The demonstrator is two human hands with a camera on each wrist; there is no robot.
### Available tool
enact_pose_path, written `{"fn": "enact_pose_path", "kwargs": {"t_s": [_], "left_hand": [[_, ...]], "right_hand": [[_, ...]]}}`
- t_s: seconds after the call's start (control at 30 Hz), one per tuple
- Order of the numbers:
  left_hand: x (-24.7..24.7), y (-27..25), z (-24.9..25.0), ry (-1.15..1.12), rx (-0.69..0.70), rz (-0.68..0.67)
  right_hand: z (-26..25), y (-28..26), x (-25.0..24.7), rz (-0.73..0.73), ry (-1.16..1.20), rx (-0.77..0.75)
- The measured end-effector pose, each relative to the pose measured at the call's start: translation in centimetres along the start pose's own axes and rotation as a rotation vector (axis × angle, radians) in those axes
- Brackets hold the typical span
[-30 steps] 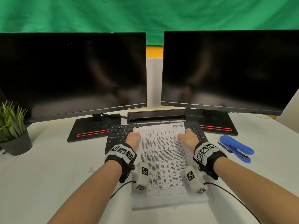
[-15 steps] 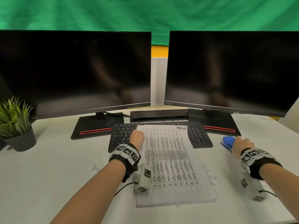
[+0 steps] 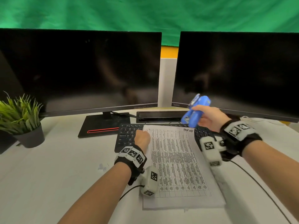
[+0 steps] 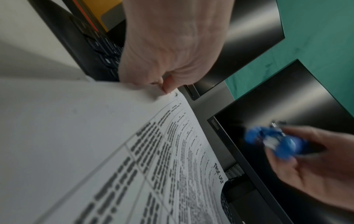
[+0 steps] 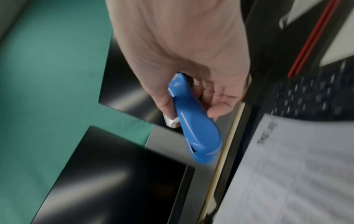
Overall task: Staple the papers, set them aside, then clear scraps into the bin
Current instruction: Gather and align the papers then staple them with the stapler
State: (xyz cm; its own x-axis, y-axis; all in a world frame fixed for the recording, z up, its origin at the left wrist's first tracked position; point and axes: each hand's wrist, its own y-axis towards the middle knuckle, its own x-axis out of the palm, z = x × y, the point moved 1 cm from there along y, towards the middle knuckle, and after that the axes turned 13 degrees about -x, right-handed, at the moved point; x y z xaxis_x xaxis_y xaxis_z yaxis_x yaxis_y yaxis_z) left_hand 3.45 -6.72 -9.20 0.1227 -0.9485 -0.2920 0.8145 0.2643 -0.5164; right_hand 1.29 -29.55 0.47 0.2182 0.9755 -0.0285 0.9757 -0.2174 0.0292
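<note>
A stack of printed papers lies on the white desk, its far end over the keyboard. My left hand pinches the papers' top left corner between thumb and curled fingers. My right hand grips a blue stapler in the air, above the papers' top right corner and in front of the right monitor. In the right wrist view the stapler lies across my palm with the fingers curled round it. Small white scraps lie on the desk left of my left wrist.
Two dark monitors stand at the back with a black bar between their bases. A potted plant stands at far left. A cable trails from my right wrist over the desk. No bin is in view.
My right hand left the papers, reached right to the stapler on the desk, gripped it, and lifted it up and left over the keyboard. My left hand stayed on the papers' corner.
</note>
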Motion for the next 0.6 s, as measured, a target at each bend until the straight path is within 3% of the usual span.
{"fn": "enact_pose_path", "kwargs": {"t_s": [0.07, 0.2, 0.3, 0.43, 0.6], "left_hand": [[0.0, 0.1, -0.1, -0.020, 0.012, 0.002], [-0.1, 0.1, -0.5, -0.029, 0.047, 0.014], [0.0, 0.1, -0.7, -0.041, 0.076, 0.016], [0.1, 0.2, -1.0, -0.070, 0.114, 0.025], [0.3, 0.2, -1.3, -0.114, 0.163, 0.063]], "right_hand": [[0.6, 0.5, 4.0, -0.039, 0.106, -0.004], [3.1, 1.4, 10.1, 0.039, 0.126, -0.050], [4.7, 2.3, 12.4, 0.082, -0.022, -0.074], [4.5, 2.8, 14.2, 0.017, -0.295, -0.085], [3.9, 3.3, 15.2, -0.055, -0.402, -0.063]]}}
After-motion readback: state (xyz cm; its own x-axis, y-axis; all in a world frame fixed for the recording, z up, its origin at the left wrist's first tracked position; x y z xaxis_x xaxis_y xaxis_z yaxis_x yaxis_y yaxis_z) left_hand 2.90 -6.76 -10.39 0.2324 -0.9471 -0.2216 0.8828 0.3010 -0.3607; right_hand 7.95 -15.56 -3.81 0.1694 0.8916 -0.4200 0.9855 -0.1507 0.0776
